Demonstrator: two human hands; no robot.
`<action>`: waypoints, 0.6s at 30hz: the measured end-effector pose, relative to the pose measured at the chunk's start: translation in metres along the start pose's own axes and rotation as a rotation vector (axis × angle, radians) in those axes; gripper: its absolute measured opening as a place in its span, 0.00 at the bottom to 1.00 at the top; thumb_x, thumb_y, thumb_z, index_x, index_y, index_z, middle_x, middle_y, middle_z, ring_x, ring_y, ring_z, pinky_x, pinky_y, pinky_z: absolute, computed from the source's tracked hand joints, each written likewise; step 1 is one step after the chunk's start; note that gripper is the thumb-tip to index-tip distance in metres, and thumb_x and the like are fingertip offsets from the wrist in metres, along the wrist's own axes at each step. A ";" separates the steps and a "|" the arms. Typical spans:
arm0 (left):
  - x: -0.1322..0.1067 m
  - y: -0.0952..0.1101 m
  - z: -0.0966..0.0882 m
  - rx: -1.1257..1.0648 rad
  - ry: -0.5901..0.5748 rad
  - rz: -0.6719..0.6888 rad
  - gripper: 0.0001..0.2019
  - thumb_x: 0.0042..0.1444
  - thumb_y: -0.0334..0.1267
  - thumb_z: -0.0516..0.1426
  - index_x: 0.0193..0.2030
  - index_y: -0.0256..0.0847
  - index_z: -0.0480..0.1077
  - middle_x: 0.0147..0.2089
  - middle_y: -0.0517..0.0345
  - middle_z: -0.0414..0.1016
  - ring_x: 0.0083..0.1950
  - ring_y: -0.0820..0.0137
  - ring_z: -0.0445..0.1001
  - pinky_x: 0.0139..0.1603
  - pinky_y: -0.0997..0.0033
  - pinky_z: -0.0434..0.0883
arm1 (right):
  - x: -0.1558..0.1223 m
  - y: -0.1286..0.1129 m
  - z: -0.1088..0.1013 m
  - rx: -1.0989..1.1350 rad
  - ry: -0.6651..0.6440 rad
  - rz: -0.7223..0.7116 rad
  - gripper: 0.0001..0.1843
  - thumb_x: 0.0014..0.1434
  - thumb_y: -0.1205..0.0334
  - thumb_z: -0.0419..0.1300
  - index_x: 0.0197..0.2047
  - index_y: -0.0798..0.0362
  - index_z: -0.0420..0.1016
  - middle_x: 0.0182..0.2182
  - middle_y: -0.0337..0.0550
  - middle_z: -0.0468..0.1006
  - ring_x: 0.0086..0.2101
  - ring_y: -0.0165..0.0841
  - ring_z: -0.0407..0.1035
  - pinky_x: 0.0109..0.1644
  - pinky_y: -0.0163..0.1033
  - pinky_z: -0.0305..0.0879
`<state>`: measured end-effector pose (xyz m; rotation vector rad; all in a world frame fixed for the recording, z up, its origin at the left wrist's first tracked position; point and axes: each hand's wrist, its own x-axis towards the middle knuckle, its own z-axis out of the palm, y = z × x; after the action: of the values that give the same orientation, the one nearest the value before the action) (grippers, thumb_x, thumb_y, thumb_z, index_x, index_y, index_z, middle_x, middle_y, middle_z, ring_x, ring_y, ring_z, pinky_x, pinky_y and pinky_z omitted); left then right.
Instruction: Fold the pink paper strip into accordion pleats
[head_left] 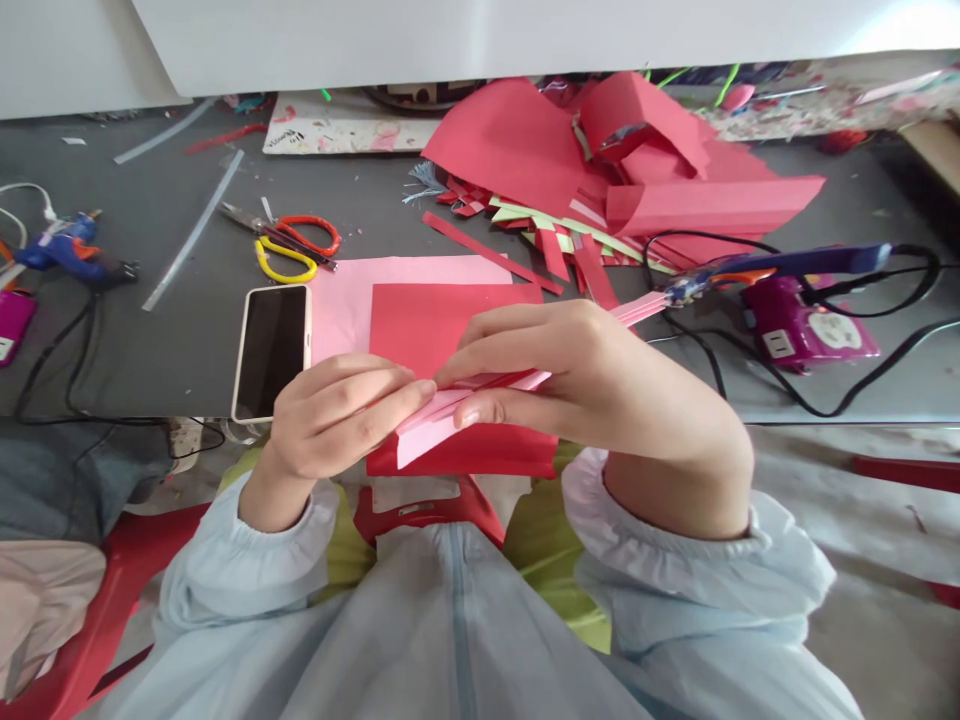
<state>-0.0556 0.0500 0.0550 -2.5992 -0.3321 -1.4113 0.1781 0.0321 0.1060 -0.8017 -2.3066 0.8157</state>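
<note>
My left hand [337,415] and my right hand [577,375] meet above the table's front edge, both pinched on a bundle of pink and red paper strips [450,415]. The strips run from the left fingertips up to the right, and their far end [637,308] pokes out past my right hand. Beneath the hands lies a red paper sheet [427,320] on top of a pink sheet [345,300]. My light blue sleeves fill the lower view.
A phone [271,350] lies left of the sheets. Scissors [289,245] with red and yellow handles sit behind it. A heap of red paper scraps [600,170] is at the back right. Glue guns [787,265] [67,250] and cables flank the grey table [150,340].
</note>
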 end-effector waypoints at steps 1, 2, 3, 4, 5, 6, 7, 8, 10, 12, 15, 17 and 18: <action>0.000 0.000 0.001 0.009 0.004 -0.008 0.07 0.59 0.31 0.62 0.44 0.38 0.76 0.38 0.56 0.79 0.39 0.69 0.80 0.39 0.72 0.82 | 0.000 -0.001 0.001 -0.007 0.008 -0.005 0.12 0.67 0.57 0.58 0.42 0.54 0.80 0.33 0.42 0.79 0.31 0.27 0.71 0.35 0.33 0.66; -0.001 0.000 0.001 0.015 0.009 -0.014 0.07 0.59 0.32 0.62 0.44 0.40 0.76 0.38 0.57 0.79 0.39 0.70 0.80 0.38 0.72 0.82 | -0.001 -0.001 0.001 -0.017 0.017 -0.008 0.11 0.67 0.58 0.58 0.42 0.54 0.80 0.33 0.42 0.79 0.31 0.27 0.71 0.34 0.33 0.65; -0.001 0.000 0.002 0.016 0.013 -0.020 0.07 0.59 0.32 0.62 0.45 0.41 0.76 0.38 0.58 0.79 0.39 0.70 0.80 0.38 0.72 0.82 | -0.001 -0.002 0.002 -0.028 0.025 -0.007 0.11 0.67 0.58 0.58 0.42 0.55 0.80 0.33 0.42 0.78 0.31 0.27 0.71 0.34 0.33 0.65; -0.002 0.000 0.002 0.012 0.017 -0.027 0.08 0.59 0.32 0.61 0.46 0.42 0.76 0.38 0.58 0.79 0.39 0.70 0.80 0.37 0.71 0.82 | -0.001 -0.003 0.002 -0.038 0.032 -0.002 0.11 0.67 0.59 0.59 0.42 0.55 0.81 0.33 0.42 0.78 0.31 0.27 0.71 0.34 0.33 0.65; -0.002 0.000 0.002 0.006 0.020 -0.035 0.09 0.60 0.32 0.61 0.47 0.42 0.76 0.38 0.58 0.80 0.38 0.70 0.80 0.37 0.71 0.82 | -0.001 -0.003 0.002 -0.047 0.039 0.003 0.11 0.66 0.59 0.59 0.42 0.55 0.81 0.33 0.42 0.78 0.31 0.27 0.71 0.34 0.33 0.65; -0.003 0.000 0.002 -0.002 0.019 -0.039 0.09 0.61 0.32 0.60 0.48 0.42 0.75 0.38 0.58 0.80 0.38 0.69 0.80 0.37 0.71 0.82 | -0.001 -0.004 0.003 -0.054 0.044 0.007 0.10 0.66 0.59 0.60 0.42 0.55 0.81 0.32 0.41 0.78 0.30 0.26 0.70 0.34 0.33 0.65; -0.003 0.000 0.002 -0.013 0.016 -0.042 0.10 0.62 0.32 0.58 0.49 0.41 0.75 0.38 0.57 0.80 0.38 0.69 0.80 0.37 0.70 0.82 | -0.001 -0.005 0.003 -0.060 0.047 0.010 0.10 0.66 0.59 0.60 0.41 0.54 0.81 0.32 0.41 0.77 0.30 0.26 0.70 0.34 0.33 0.64; -0.003 -0.001 0.002 -0.026 0.009 -0.045 0.10 0.63 0.31 0.57 0.50 0.40 0.74 0.38 0.56 0.80 0.39 0.69 0.81 0.37 0.70 0.82 | -0.001 -0.005 0.003 -0.064 0.049 0.011 0.09 0.65 0.59 0.61 0.41 0.55 0.81 0.32 0.41 0.77 0.30 0.26 0.69 0.34 0.33 0.64; -0.003 -0.001 0.000 -0.060 -0.010 -0.047 0.11 0.64 0.31 0.55 0.51 0.38 0.74 0.39 0.55 0.80 0.39 0.68 0.81 0.38 0.70 0.82 | -0.001 -0.006 0.003 -0.071 0.055 0.009 0.09 0.65 0.60 0.61 0.40 0.55 0.81 0.31 0.41 0.77 0.30 0.26 0.69 0.34 0.33 0.64; -0.003 -0.002 -0.001 -0.103 -0.032 -0.050 0.11 0.64 0.32 0.55 0.51 0.37 0.74 0.40 0.53 0.81 0.40 0.68 0.81 0.40 0.70 0.82 | -0.001 -0.006 0.003 -0.074 0.056 0.002 0.09 0.65 0.61 0.60 0.40 0.55 0.81 0.31 0.41 0.77 0.30 0.26 0.69 0.34 0.33 0.64; -0.001 -0.002 0.000 -0.165 -0.049 -0.073 0.12 0.64 0.32 0.55 0.52 0.36 0.74 0.40 0.52 0.81 0.41 0.68 0.81 0.41 0.70 0.81 | -0.001 -0.006 0.003 -0.067 0.050 -0.004 0.10 0.66 0.62 0.59 0.39 0.56 0.81 0.32 0.42 0.78 0.30 0.26 0.69 0.34 0.34 0.64; -0.001 -0.001 0.001 -0.187 -0.044 -0.095 0.12 0.65 0.33 0.54 0.52 0.37 0.74 0.40 0.52 0.82 0.40 0.68 0.81 0.41 0.70 0.81 | -0.001 -0.007 0.004 -0.056 0.048 -0.002 0.10 0.67 0.62 0.58 0.39 0.56 0.81 0.32 0.42 0.78 0.31 0.27 0.70 0.34 0.34 0.64; -0.001 0.000 0.002 -0.196 -0.035 -0.110 0.13 0.65 0.33 0.53 0.52 0.37 0.74 0.39 0.52 0.82 0.39 0.68 0.81 0.40 0.70 0.81 | -0.001 -0.007 0.004 -0.050 0.048 -0.002 0.11 0.67 0.62 0.58 0.39 0.55 0.81 0.32 0.42 0.78 0.31 0.27 0.70 0.34 0.34 0.64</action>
<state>-0.0545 0.0509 0.0535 -2.8042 -0.3634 -1.5045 0.1737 0.0259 0.1079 -0.8321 -2.2924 0.7331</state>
